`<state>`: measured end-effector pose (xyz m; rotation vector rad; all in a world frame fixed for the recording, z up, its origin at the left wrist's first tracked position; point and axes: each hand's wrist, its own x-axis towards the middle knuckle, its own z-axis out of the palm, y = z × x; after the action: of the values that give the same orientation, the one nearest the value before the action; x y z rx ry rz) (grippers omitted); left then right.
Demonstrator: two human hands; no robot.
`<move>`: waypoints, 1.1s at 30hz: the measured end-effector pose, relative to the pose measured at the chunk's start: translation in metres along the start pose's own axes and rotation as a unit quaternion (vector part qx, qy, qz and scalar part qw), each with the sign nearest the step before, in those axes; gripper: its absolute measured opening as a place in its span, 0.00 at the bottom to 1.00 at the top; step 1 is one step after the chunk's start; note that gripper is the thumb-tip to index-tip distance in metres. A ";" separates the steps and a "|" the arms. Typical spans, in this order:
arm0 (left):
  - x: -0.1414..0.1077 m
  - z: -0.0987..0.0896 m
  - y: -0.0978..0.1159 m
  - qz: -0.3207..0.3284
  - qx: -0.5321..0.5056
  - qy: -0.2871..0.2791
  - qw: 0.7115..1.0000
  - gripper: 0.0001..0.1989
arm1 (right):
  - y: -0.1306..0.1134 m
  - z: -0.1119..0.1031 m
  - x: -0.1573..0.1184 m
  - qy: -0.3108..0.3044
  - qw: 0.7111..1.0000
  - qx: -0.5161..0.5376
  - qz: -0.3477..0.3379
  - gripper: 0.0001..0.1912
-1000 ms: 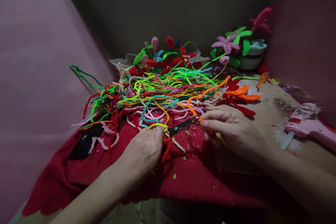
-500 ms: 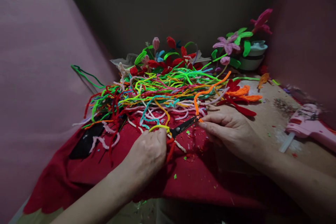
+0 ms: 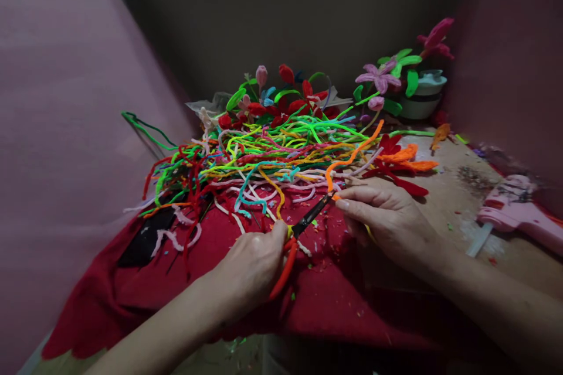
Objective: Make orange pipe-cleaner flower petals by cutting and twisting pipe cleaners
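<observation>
Two hands work close together over a red cloth [image 3: 325, 304]. The left hand [image 3: 257, 258] has its fingers curled closed around the handles of the scissors [image 3: 308, 218]; the handles are yellow and red, and the red one sticks out below the hand. How the hidden fingers sit in the loops, I cannot tell. The dark blades point up and to the right, their tips just beside the right hand [image 3: 382, 214]. Whether the blades are parted is too small to tell.

The right hand pinches a small orange tip [image 3: 336, 197] between thumb and forefinger, pressed together; its other fingers are bent underneath, partly hidden. A longer orange fuzzy wire [image 3: 352, 158] rises in a wavy line from the blade tips; I cannot tell if it joins the pinched tip.

Behind the hands lies a heap of colored fuzzy wires [image 3: 285, 143], with red flowers [image 3: 308, 99] behind it. An orange flower [image 3: 409, 158] lies beyond the right hand. A pink glue gun [image 3: 512, 205] rests at the far right.
</observation>
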<state>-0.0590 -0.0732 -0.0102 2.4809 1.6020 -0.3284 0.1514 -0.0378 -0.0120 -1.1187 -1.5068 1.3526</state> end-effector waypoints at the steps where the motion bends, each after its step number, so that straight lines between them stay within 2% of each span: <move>1: 0.001 0.000 0.001 -0.005 0.010 0.005 1.000 0.05 | 0.001 0.000 0.000 0.006 1.000 -0.002 -0.014 0.10; 5: 0.003 -0.002 0.010 -0.016 0.058 0.025 0.998 0.07 | 0.005 0.001 -0.003 0.040 0.987 -0.091 -0.123 0.10; 8: 0.004 -0.005 0.016 -0.018 0.076 0.040 0.996 0.11 | 0.006 0.002 -0.004 0.049 0.969 -0.166 -0.174 0.11; 11: 0.006 -0.003 0.017 -0.011 0.097 0.061 0.993 0.13 | 0.007 0.002 -0.005 0.054 0.961 -0.194 -0.191 0.11; 15: 0.006 0.002 0.012 -0.014 0.125 0.070 0.990 0.14 | 0.005 0.002 -0.005 0.058 0.963 -0.187 -0.185 0.11; 17: 0.004 0.001 0.009 -0.009 0.095 0.040 0.995 0.10 | 0.004 0.002 -0.005 0.061 0.964 -0.180 -0.187 0.11; 20: 0.000 -0.004 0.004 0.019 -0.033 -0.006 0.999 0.05 | 0.002 0.000 -0.003 0.065 0.964 -0.176 -0.190 0.11; 22: -0.003 -0.008 0.003 0.034 -0.146 -0.013 0.989 0.06 | 0.002 -0.002 -0.002 0.067 0.966 -0.172 -0.179 0.12; 25: -0.004 -0.007 0.005 0.033 -0.279 -0.025 0.959 0.13 | 0.001 -0.003 -0.001 0.070 0.968 -0.170 -0.170 0.12; 27: -0.003 -0.003 0.007 0.013 -0.283 -0.018 0.959 0.10 | 0.000 -0.003 -0.002 0.073 0.968 -0.168 -0.173 0.12; 29: -0.001 0.000 0.009 -0.019 -0.224 -0.003 0.974 0.04 | -0.001 -0.002 -0.003 0.072 0.969 -0.164 -0.173 0.11; 31: 0.000 0.000 0.010 -0.042 -0.170 0.002 0.984 0.07 | -0.001 -0.002 -0.003 0.068 0.969 -0.164 -0.171 0.11; 33: -0.002 -0.006 0.012 -0.033 -0.209 -0.018 0.977 0.05 | -0.001 -0.003 -0.004 0.067 0.968 -0.169 -0.174 0.12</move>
<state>-0.0477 -0.0779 -0.0033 2.0978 1.5510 -0.0346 0.1548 -0.0408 -0.0104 -1.0619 -1.7770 0.7863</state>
